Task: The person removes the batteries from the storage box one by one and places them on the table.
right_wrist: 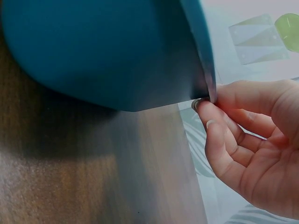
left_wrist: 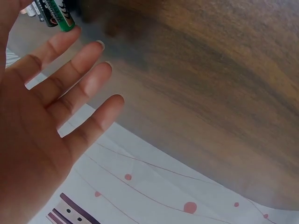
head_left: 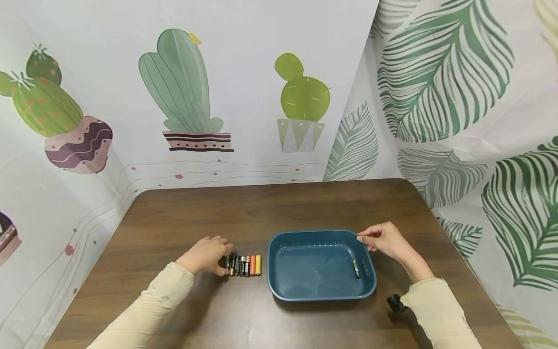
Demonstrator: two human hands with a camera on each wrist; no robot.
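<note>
A row of several batteries (head_left: 247, 266) lies side by side on the table, in black, silver, orange and yellow. At its left end, my left hand (head_left: 208, 256) pinches a green battery (left_wrist: 60, 16) lengthwise between thumb and index finger. The left wrist view has the index fingertip at the battery's end and the other fingers spread; the thumb's tip is hidden there. To the right of the row is a blue tray (head_left: 318, 296). One small battery (head_left: 356, 268) with a dark end lies inside it, near the right wall. My right hand (head_left: 385, 239) grips the tray's far right corner rim between thumb and fingers.
A small black object (head_left: 395, 303) sits by the right sleeve, to the right of the tray. The brown wooden table (head_left: 244, 208) reaches back to a wall cloth (head_left: 253, 97) printed with cacti and leaves.
</note>
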